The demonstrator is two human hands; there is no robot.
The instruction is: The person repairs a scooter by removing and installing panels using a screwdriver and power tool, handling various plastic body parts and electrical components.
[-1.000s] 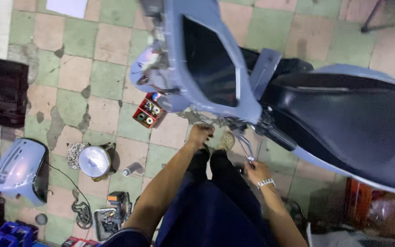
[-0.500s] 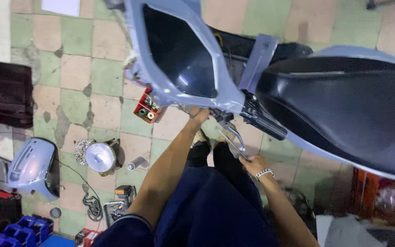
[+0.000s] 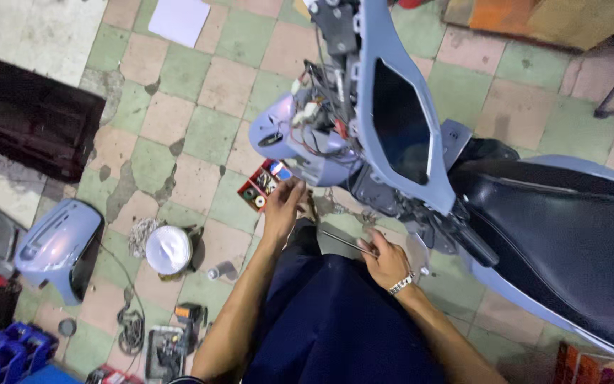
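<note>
While hands (image 3: 335, 231) reach scooter (image 3: 392, 128), red parts box (image 3: 263, 186) beside, white sheet (image 3: 179, 20) apart.

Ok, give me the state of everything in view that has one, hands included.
left hand: empty, reaching toward the red parts tray
right hand: gripping a thin metal rod
scooter: front cover off, wiring exposed
seat: down
detached blue panel: lying on the tiled floor
round headlight: removed, lying on the floor
</note>
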